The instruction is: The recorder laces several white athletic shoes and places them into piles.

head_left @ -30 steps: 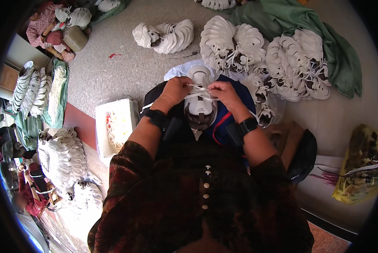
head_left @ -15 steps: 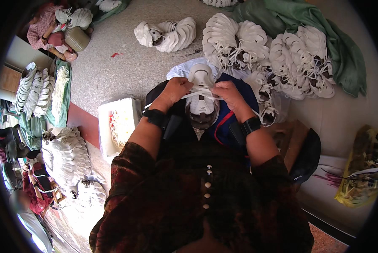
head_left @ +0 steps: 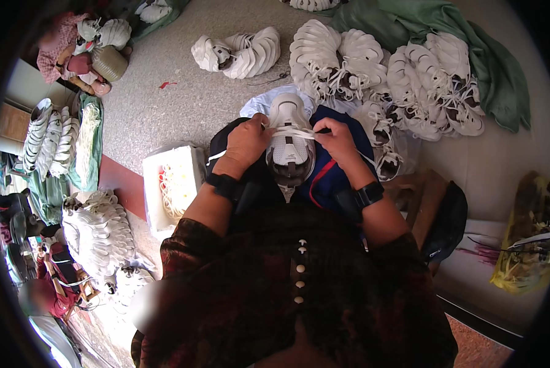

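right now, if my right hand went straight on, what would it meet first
Past the white lace it pinches, the right hand would likely meet the shoe, or pass over it; depth is unclear.

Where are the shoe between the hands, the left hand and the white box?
Shoe (head_left: pixel 280 151), head view, white mesh upper.
Left hand (head_left: pixel 248 141), head view, back of hand.
White box (head_left: pixel 152 201), head view, left wall.
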`<state>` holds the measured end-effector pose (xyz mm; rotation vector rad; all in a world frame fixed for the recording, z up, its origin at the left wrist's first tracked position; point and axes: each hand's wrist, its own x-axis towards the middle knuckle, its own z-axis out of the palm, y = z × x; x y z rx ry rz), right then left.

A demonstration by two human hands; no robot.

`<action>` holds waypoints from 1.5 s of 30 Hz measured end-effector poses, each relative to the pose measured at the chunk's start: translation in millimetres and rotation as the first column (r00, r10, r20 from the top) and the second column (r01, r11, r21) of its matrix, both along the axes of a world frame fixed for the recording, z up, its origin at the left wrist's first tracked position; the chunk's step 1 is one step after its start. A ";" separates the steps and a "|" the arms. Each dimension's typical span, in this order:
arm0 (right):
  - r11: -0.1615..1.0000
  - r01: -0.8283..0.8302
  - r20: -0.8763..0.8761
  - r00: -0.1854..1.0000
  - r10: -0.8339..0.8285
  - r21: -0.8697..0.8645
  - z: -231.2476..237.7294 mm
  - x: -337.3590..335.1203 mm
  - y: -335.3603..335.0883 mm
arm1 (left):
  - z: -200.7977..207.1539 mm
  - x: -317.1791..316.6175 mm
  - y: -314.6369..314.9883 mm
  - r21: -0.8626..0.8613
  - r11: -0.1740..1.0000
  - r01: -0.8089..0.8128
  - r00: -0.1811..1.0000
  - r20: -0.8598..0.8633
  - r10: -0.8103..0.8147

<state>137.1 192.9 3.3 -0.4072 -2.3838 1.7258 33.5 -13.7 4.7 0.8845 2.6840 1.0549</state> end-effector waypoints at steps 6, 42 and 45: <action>0.781 0.312 0.044 0.938 -0.344 -0.540 -1.2 48.2 62.0 | -30.3 -27.9 -82.1 0.499 0.785 -0.367 0.869 0.486 0.097; 0.868 0.267 0.002 0.956 -0.295 0.419 -40.8 233.8 223.5 | -110.5 14.8 -351.7 0.098 0.822 -0.560 0.729 0.529 0.434; 0.901 0.285 -0.074 0.958 -0.276 0.326 -46.5 272.4 250.0 | -114.1 31.7 -388.4 -0.005 0.764 -0.645 0.620 0.582 0.527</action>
